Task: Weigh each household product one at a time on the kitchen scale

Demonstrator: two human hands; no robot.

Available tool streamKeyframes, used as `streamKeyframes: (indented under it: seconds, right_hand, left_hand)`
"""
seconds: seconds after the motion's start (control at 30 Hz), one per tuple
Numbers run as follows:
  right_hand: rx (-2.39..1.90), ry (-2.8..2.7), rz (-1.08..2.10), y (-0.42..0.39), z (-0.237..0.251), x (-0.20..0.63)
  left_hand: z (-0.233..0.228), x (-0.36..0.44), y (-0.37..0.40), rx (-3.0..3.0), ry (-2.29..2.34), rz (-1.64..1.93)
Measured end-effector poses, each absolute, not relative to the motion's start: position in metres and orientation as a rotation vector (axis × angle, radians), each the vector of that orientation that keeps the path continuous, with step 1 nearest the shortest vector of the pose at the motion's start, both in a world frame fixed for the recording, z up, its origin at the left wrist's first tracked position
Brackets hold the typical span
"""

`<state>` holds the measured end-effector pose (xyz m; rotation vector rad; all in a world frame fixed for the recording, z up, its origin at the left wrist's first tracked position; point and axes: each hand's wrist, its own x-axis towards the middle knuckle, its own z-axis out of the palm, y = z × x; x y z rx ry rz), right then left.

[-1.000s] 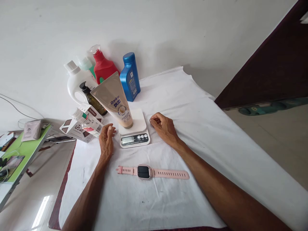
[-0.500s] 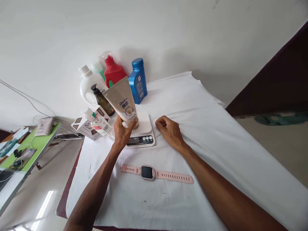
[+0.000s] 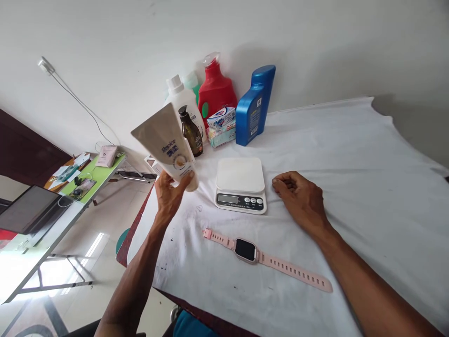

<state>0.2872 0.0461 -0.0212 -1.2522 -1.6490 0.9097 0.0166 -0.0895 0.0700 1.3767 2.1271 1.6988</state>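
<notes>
My left hand (image 3: 170, 194) is wrapped round the lower end of a beige Rejoice squeeze tube (image 3: 171, 145), cap down and tilted, left of a white digital kitchen scale (image 3: 240, 175). The scale's platform bears nothing, and its display (image 3: 228, 199) looks blank. To the right of the scale, my right hand (image 3: 301, 196) rests on the cloth with its fingers curled in and nothing seen in them. A pink-strapped smartwatch (image 3: 245, 250) lies flat in front of the scale. Part of a white box (image 3: 151, 164) shows behind the tube, which hides most of it.
Along the wall stand a white bottle (image 3: 184, 98), a red bottle (image 3: 215, 86), a dark pump bottle (image 3: 191, 133), a blue bottle (image 3: 254, 107) and a soap box (image 3: 221, 118) on another pack. White cloth (image 3: 351, 187) covers the table. A green-topped table (image 3: 87, 180) with a laptop (image 3: 31, 210) stands left.
The squeeze tube has moved left, off the area over the scale, in my left hand. The view has turned left. My right hand stays curled beside the scale.
</notes>
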Motion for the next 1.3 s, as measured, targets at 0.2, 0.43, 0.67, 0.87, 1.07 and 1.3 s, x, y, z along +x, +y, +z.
streamKeyframes:
  seconds: [0.2,0.43,0.67,0.87,1.07,1.3]
  right_hand:
    - [-1.313,-1.662,0.887,0.044,-0.017,0.286]
    - [-1.282,-1.67,0.879,0.044,-0.018,0.287]
    - [-1.305,-1.658,0.9,0.045,-0.018,0.287]
    - [-1.289,-1.657,0.916,0.045,-0.018,0.287]
    - [-1.299,-1.65,0.899,0.044,-0.017,0.286]
    - [-1.221,-1.62,0.931,0.046,-0.018,0.287]
  left_hand:
    - [0.03,-0.024,-0.109,1.22,2.378,1.638]
    - [0.012,-0.038,-0.086,1.129,2.438,1.729]
    - [0.015,-0.032,-0.084,1.154,2.434,1.679]
    - [0.02,-0.024,-0.093,1.329,2.413,1.555]
    - [0.018,-0.027,-0.097,1.322,2.428,1.468]
    - [0.047,0.011,-0.112,1.767,2.633,1.901]
